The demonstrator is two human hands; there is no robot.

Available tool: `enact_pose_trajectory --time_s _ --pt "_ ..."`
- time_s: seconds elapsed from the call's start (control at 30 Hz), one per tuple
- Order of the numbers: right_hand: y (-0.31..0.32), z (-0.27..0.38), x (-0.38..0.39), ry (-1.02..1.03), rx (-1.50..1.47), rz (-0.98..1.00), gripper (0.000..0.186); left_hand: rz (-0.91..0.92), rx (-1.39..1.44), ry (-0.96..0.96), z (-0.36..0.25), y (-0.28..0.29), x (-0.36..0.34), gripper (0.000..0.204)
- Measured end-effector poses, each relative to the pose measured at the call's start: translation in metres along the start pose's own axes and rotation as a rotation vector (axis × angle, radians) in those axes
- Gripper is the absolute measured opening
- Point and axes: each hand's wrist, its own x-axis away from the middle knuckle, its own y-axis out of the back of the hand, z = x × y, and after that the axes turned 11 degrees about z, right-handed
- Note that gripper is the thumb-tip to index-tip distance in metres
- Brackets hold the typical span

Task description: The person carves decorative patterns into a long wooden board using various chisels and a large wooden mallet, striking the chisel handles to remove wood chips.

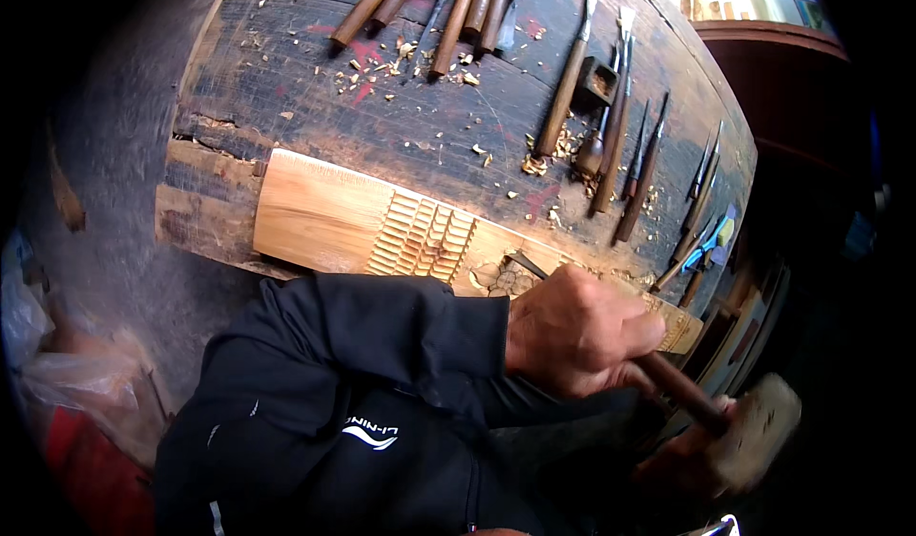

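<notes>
My left hand (582, 331) is closed around a wood-carving chisel (682, 393). The chisel's metal blade (528, 266) slants down to a pale wooden board (324, 207), beside a small flower-like carving (510, 283). Rows of short notches are cut across the board's middle, while its left end is smooth. Low on the right, my right hand (673, 462) is dim and smeared, wrapped around a wooden mallet. The blurred mallet head (760, 431) is close to the butt of the chisel handle; whether they touch I cannot tell.
The board lies along the near edge of a worn dark workbench (315, 87). Several chisels (458, 21) are laid at its far side, more (644, 168) to the right around a small dark block (597, 83). Wood chips are scattered about. Plastic bags (91, 378) lie lower left.
</notes>
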Motion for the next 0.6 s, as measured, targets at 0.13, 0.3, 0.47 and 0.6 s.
enact_pose_trajectory --time_s 0.13,0.3,0.47,0.6 --pt "0.014 -0.024 -0.016 0.11 0.063 -0.049 0.062 -0.001 -0.01 -0.003 0.002 0.0 0.002 0.05" --pt "0.056 -0.005 -0.041 0.056 -0.003 0.187 0.05 -0.019 -0.012 0.038 0.001 0.001 0.0 0.051" --pt "0.041 0.015 -0.047 -0.109 -0.473 0.342 0.048 -0.055 -0.035 -0.049 -0.001 0.001 0.0 0.042" --pt "0.035 0.084 -0.039 -0.715 -0.884 0.001 0.066 -0.012 -0.204 -0.339 -0.008 -0.005 0.015 0.029"
